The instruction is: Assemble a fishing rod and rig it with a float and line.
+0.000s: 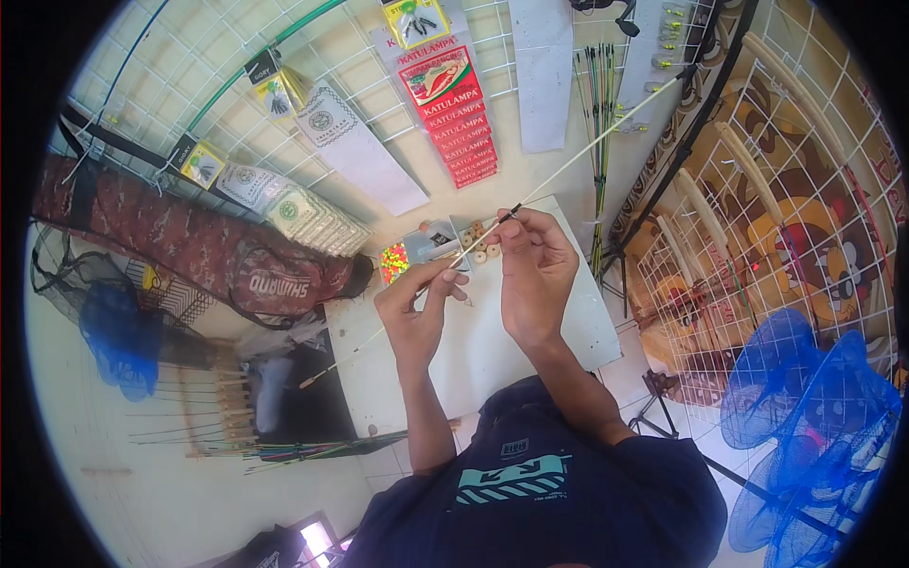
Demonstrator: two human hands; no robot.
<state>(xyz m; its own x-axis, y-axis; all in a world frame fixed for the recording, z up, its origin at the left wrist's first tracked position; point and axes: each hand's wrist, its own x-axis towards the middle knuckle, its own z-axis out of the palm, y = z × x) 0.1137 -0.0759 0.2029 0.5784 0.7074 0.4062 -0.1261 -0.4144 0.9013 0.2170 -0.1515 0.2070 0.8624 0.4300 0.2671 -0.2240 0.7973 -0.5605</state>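
Observation:
A thin pale fishing rod (pixel 606 136) slants across the view, from the lower left to the upper right, above a white table (pixel 559 322). My left hand (pixel 421 308) pinches its lower part between thumb and fingers. Further up, my right hand (pixel 540 275) is closed on it at a short black section (pixel 512 212). Between the two hands a short stretch of the shaft shows. Just beyond my left hand, red and yellow beads (pixel 393 258) lie beside a clear box (pixel 431 239). Several cork rings (pixel 480 254) sit near my right hand.
Packets (pixel 445 114) hang from a white wire grid behind the table. A camouflage rod bag (pixel 204 241) stands at the left. Thin rods (pixel 598 142) stand upright behind the table's right side. Blue nets (pixel 805 407) hang at the right.

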